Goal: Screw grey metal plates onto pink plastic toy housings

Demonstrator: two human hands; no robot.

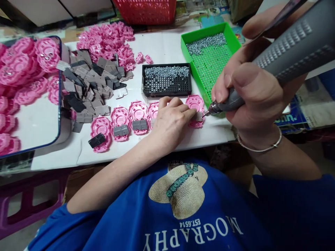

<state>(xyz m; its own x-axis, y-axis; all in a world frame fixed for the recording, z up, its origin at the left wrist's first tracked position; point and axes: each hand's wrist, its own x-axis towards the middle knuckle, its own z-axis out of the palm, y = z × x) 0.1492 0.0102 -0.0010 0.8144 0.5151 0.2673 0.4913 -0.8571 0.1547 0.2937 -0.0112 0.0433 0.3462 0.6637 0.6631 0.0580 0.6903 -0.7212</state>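
- The worktop looks flat and firm, so thin parts should sit steadily on it.
- The screwdriver is probably the heaviest thing handled, with a stiff body; its textured sides suggest secure purchase, best taken low near the nose.
- The right grip is closed around that screwdriver, tilting its nose down and leftward.
- The left grip lies palm down, its fingers reaching the rightmost pink casing — whether they pinch or merely press, I cannot tell.
- That pink casing lies on the worktop at the right end of a row, just below the green tray. It looks light, stiff and rather slick (glossy plastic, by its sheen), apt to skid; hold it by the rim, clear of the bit.
- The grey plate on its lower half seems thin, light and easily nudged — best pinned flat near an edge.
- The bit is slender and likely hard; it points at the plate's right side, contact too small to judge.
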